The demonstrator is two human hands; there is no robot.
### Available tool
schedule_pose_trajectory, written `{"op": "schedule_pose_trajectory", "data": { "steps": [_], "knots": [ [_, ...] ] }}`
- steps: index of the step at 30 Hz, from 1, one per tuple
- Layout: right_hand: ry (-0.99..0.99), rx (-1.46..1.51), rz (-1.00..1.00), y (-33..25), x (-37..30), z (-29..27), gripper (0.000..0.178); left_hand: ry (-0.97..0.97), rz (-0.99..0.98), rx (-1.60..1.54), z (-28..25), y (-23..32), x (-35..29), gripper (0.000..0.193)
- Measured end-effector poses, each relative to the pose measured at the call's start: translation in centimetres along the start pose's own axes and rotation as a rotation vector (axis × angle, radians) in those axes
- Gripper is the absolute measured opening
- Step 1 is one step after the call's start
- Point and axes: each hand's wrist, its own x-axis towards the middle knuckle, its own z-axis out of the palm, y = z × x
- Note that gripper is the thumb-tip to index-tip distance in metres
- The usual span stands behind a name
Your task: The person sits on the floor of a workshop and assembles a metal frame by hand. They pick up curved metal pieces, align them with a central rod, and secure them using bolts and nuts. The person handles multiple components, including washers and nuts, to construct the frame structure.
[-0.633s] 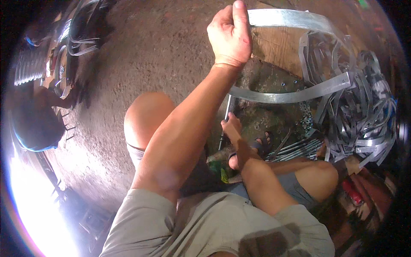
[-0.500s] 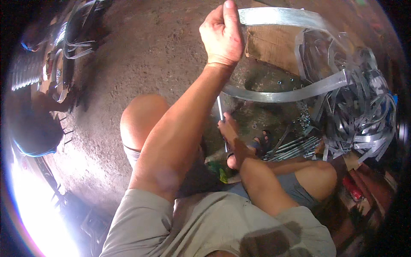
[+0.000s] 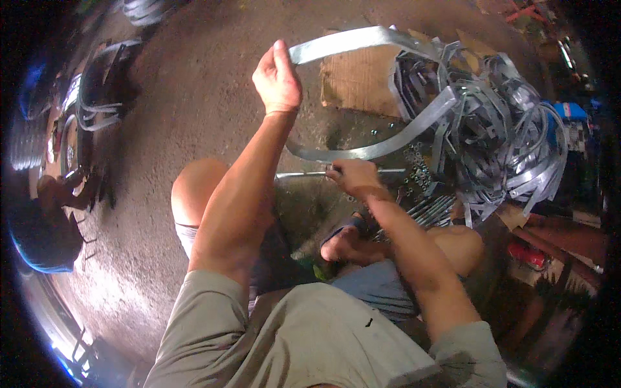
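Note:
Raised in front of me, my left hand is closed on a bent flat metal strip, thumb pointing up. The strip curves round in a wide open loop; its lower arm ends in a free tip near the pile, while its left bend is hidden behind my hand and forearm. Just under that lower arm, my right hand grips a thin metal rod held about level, sticking out on both sides of the fist.
A large heap of bent metal strips lies to the right, beside flat cardboard. Loose nuts and several metal rods lie on the floor near my foot. More curved strips are at the left. A red object lies right.
My left hand has come down and left with the strip. The right hand has risen, and the rod has turned from upright to about level. The view has shifted too.

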Motion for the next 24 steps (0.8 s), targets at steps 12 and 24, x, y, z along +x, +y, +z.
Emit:
{"op": "schedule_pose_trajectory", "data": {
  "steps": [12,24],
  "knots": [
    [0.504,-0.357,-0.064,7.2,-9.9,-12.6,0.026,-0.063,0.043,-0.026,-0.5,-1.2,0.3,0.052],
    [0.886,0.100,-0.078,4.8,-8.9,-11.8,0.026,-0.127,0.235,0.181,-2.1,-1.0,0.6,0.055]
  ]
}}
